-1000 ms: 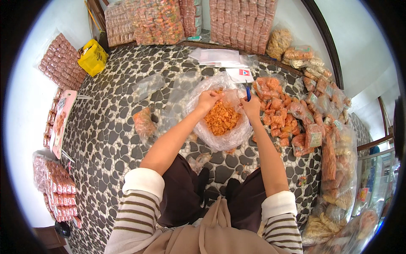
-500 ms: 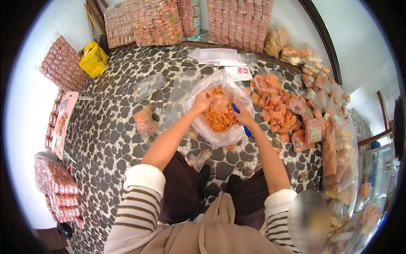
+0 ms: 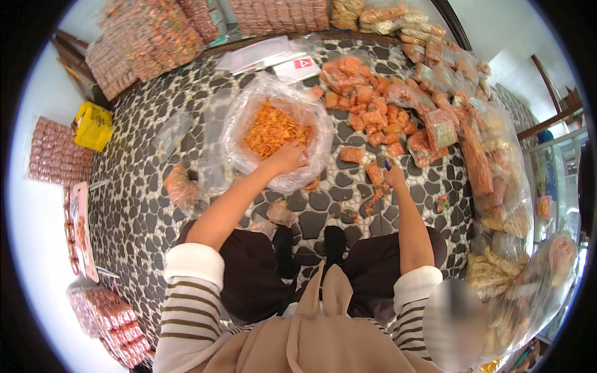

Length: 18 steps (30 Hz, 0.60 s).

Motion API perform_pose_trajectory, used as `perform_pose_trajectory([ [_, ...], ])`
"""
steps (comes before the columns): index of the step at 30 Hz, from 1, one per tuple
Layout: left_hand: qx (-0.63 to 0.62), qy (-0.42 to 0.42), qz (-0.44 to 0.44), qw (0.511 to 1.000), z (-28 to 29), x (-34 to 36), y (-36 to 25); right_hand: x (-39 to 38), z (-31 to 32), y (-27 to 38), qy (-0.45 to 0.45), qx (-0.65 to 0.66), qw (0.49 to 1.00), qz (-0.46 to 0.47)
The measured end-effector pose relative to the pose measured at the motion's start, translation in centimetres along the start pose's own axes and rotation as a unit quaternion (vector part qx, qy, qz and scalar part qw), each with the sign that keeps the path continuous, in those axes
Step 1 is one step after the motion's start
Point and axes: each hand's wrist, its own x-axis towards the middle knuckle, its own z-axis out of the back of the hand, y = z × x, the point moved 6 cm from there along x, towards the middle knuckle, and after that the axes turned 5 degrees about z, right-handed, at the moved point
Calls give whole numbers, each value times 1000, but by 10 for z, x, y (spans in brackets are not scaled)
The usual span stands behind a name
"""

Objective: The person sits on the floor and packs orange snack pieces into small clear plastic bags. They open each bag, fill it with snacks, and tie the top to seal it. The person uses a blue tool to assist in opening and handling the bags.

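A big clear plastic bag (image 3: 249, 118) lies open on the pebble-patterned floor, filled with orange snack pieces (image 3: 272, 129). My left hand (image 3: 288, 158) rests on the bag's near rim, fingers curled at the edge of the orange pieces. My right hand (image 3: 393, 177) is to the right of the bag, closed around a small blue tool whose tip (image 3: 387, 165) sticks out. It holds a small filled packet (image 3: 375, 174) against the floor. Another small packet (image 3: 352, 154) lies just left of it.
A heap of small sealed orange packets (image 3: 373, 105) lies at the upper right, with larger snack bags (image 3: 491, 186) along the right side. Stacked packets (image 3: 149, 37) line the far wall. A yellow box (image 3: 93, 125) sits at the left. Empty clear bags (image 3: 180, 186) lie beside my left arm.
My right hand has left the big bag and moved right and down to the floor with a small packet. My left hand stays at the bag's rim.
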Motion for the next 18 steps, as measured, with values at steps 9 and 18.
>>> perform_pose_trajectory([
  [9,-39,-120,111,986,-118,48,-46,6,-45,-7,-96,-106,990,6],
  [18,-70,-197,120,970,-107,40,-47,0,-59,10,-44,-88,992,-75],
])
